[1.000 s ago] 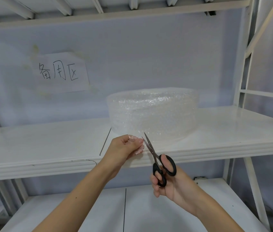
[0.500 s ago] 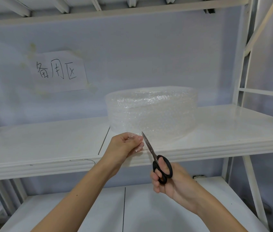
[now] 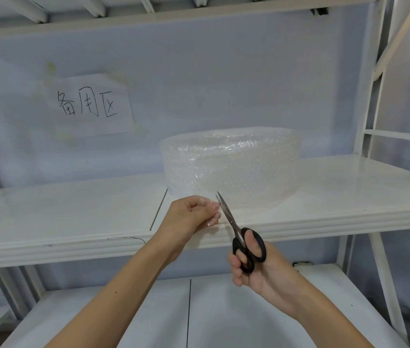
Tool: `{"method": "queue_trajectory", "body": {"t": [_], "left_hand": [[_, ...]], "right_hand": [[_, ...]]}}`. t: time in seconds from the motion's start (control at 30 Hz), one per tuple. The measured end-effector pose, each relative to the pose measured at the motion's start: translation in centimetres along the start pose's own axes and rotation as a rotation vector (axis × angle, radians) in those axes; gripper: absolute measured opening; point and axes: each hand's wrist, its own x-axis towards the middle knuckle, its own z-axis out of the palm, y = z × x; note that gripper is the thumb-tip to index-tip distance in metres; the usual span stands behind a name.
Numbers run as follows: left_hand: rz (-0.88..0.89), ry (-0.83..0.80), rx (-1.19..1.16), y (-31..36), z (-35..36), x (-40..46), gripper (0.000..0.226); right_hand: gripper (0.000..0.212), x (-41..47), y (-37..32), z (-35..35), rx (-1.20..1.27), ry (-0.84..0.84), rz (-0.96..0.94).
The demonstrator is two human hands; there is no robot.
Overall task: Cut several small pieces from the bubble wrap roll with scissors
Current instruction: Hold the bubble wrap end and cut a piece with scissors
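1. Bubble wrap roll (image 3: pixel 231 169) lies flat on the middle white shelf (image 3: pixel 73 209), just R of the shelf's panel seam, near the front edge; it sits at about 12 o'clock from both hands.
2. L hand (image 3: pixel 193 217) is out in front of the shelf edge, at about 7 o'clock from the roll. Fingers are curled tight together, pinching a loose end of wrap (image 3: pixel 205 200); clear film shows over the knuckles and fingertips.
3. Can't tell whether that loose end is joined to the roll or cut free; the film is too clear to trace.
4. R hand (image 3: pixel 256 267) is lower, at about 4 o'clock from the L hand, gripping the scissors (image 3: pixel 239 232). Thumb goes thru the upper black loop, fingers thru the lower loop, all wrapped firmly round the handles.
5. Scissor blades point up toward 11 o'clock, tips just R of the L hand's fingertips, in front of the roll's lower wall. Blades look nearly closed, only a thin gap at the tips.
6. Paper sign (image 3: pixel 91 104) w/ 3 handwritten characters is stuck to the back wall, at about 10 o'clock from the roll.
7. Lower shelf (image 3: pixel 148 317) runs beneath both forearms, 1 seam down its middle.
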Motion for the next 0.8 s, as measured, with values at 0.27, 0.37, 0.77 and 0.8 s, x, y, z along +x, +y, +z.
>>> {"method": "queue_trajectory", "body": {"t": [0.27, 0.37, 0.77, 0.8], "left_hand": [[-0.004, 0.007, 0.011, 0.2, 0.3, 0.2, 0.011], [-0.005, -0.001, 0.023, 0.5, 0.1, 0.2, 0.011], [0.014, 0.055, 0.086, 1.0, -0.6, 0.4, 0.022], [0.010, 0.057, 0.089, 1.0, -0.6, 0.3, 0.022]], "right_hand": [[0.061, -0.3, 0.4, 0.0, 0.009, 0.010, 0.007], [0.065, -0.2, 0.2, 0.0, 0.039, 0.028, 0.000], [0.069, -1.6, -0.6, -0.4, -0.034, -0.071, 0.106], [0.068, -1.7, -0.7, -0.3, -0.040, -0.065, 0.110]]}}
